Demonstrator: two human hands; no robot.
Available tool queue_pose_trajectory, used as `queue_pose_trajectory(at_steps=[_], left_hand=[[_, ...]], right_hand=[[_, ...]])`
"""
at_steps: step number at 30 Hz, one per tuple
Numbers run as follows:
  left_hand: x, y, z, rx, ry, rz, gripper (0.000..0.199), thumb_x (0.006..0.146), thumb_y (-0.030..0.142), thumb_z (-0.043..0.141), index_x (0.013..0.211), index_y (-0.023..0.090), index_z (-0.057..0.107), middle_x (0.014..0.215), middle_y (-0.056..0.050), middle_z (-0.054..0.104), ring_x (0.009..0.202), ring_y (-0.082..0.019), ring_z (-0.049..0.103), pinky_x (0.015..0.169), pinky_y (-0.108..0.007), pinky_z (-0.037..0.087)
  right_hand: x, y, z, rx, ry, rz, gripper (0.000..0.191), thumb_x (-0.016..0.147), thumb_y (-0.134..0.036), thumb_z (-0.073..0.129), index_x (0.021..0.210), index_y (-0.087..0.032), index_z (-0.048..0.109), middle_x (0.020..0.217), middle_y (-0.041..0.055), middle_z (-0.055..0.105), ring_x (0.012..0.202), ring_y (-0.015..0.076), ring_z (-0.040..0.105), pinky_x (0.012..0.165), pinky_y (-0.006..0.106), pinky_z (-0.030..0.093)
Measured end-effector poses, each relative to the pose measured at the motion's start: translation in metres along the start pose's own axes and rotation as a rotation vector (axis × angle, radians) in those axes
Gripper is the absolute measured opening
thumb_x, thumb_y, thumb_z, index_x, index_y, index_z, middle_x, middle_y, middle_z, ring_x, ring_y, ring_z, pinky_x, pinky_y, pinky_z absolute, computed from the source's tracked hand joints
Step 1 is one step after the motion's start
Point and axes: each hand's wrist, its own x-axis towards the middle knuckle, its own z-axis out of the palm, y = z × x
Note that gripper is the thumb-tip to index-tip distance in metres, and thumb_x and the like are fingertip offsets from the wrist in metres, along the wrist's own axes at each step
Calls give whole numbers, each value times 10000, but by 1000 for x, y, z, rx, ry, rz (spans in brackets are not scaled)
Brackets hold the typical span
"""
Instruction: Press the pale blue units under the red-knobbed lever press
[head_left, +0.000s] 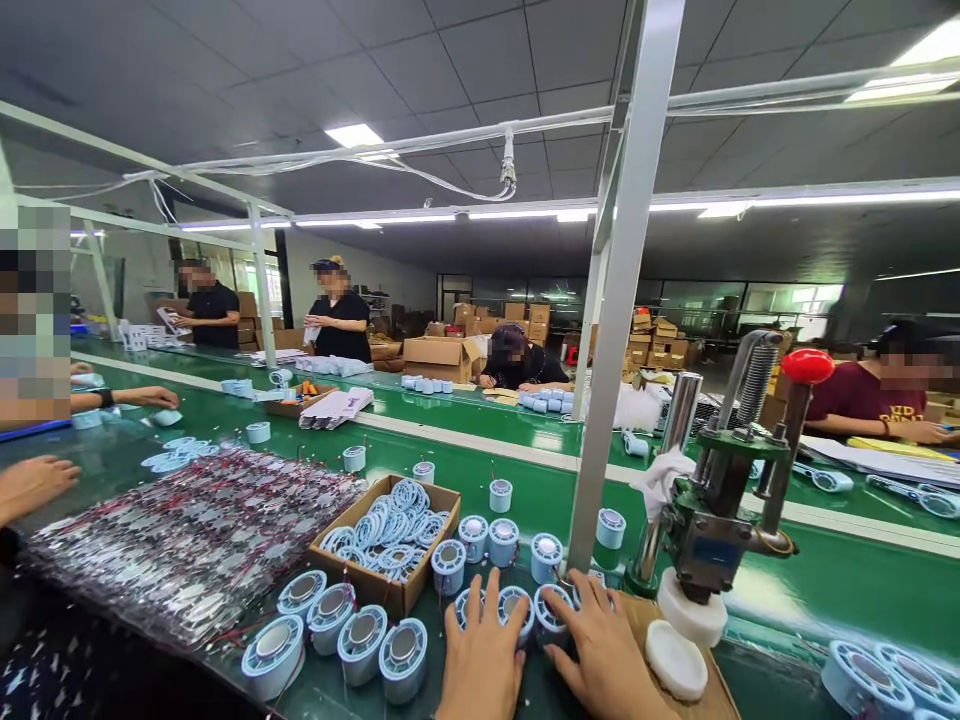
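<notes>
Strip lights (825,199) glow beneath a grey panelled ceiling (480,60).

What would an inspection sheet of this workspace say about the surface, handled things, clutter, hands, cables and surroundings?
Surface: green bench, glossy and crowded near the person.
Handled things: light-blue round parts at the fingers; more stand around them.
Clutter: cardboard box of pale-blue rings; broad heap of small pieces on the left; two white discs by the lever press.
Hands: left hand and right hand bare, fingers spread over round parts; exact contact unclear.
Cables: white cables along the overhead frame; thin red wires among the small pieces.
Surroundings: co-workers along the benches; stacked cartons behind.
</notes>
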Motion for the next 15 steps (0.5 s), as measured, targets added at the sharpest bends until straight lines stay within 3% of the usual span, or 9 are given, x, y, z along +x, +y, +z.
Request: queue_pose_trajectory(at_steps=[3,6,10,15], left_hand=[[-4,2,-12,29,-18,-8,614,853,145,519,1376,463,464,1571,-32,349,1400,-347,374,1043,-582,363],[0,1,-18,64,-22,26,619,865,212,573,1433,404,415,1467,-57,496,1298,-326,487,1024,-539,400],[3,-2,-15,85,-54,59,561,881,275,606,1415,358,454,1193,-27,677,1114,-270,604,963,-455,459],[1,5,-12,145,-67,44,512,915,230,548,1420,243,469,1154,-82,684,1079,-290,619,915,-444,472]], right_hand=[[4,6,-8,2,-42,-33,625,830,-520,623,1422,-433,442,1493,71,384,1389,336,327,1134,527,255],[4,4,-11,0,-75,-51,633,853,-503,594,1451,-382,423,1415,72,477,1315,311,420,1108,498,313],[-7,-15,-10,-20,-91,-9,614,886,-392,548,1470,-245,426,1346,136,535,1241,338,490,1062,514,369],[-31,-38,-12,-10,-148,64,647,860,-359,601,1454,-160,441,1313,167,556,1177,357,545,1013,512,437]])
